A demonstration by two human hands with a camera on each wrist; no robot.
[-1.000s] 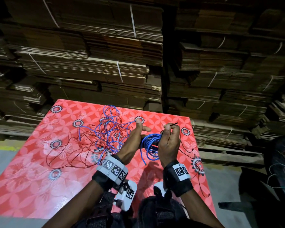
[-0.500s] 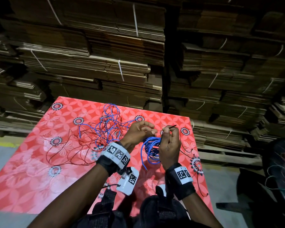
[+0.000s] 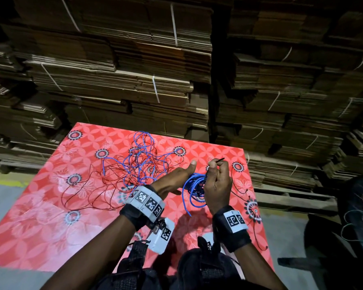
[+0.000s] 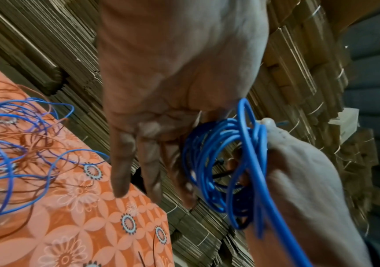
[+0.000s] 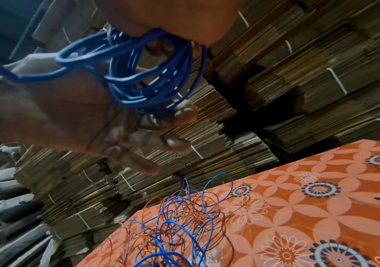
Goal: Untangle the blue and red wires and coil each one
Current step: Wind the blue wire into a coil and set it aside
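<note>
Head view looks down on a table (image 3: 40, 237) under a red cloth printed with pale petals and dark-ringed flower medallions, set on a grey floor. Nearest, at six o'clock, two forearms reach in, each with one black wristband carrying square printed markers. At four o'clock the right hand (image 3: 217, 185) is closed, fingers curled round a blue coil (image 3: 192, 189) of many turns, one loose end hanging toward the body; its thumb and forefinger pinch a thin dark wire tip pointing to two o'clock. Just left of it, the left hand (image 3: 172, 181) is spread, fingers straight, thumb raised toward twelve, gripping nothing; in the left wrist view its fingers (image 4: 152, 169) lie beside the coil's loops. Half a second ago that hand was curled over near the coil; now it has opened out flat, while the right hand keeps its grip. Farther off, at eleven o'clock, one tangle (image 3: 138, 164) of blue wire and red wire lies on the cloth, red loops trailing toward nine. Beyond the table's far edge, strapped stacks of flattened cardboard (image 3: 155, 70) fill the dim room from ten to two o'clock.
</note>
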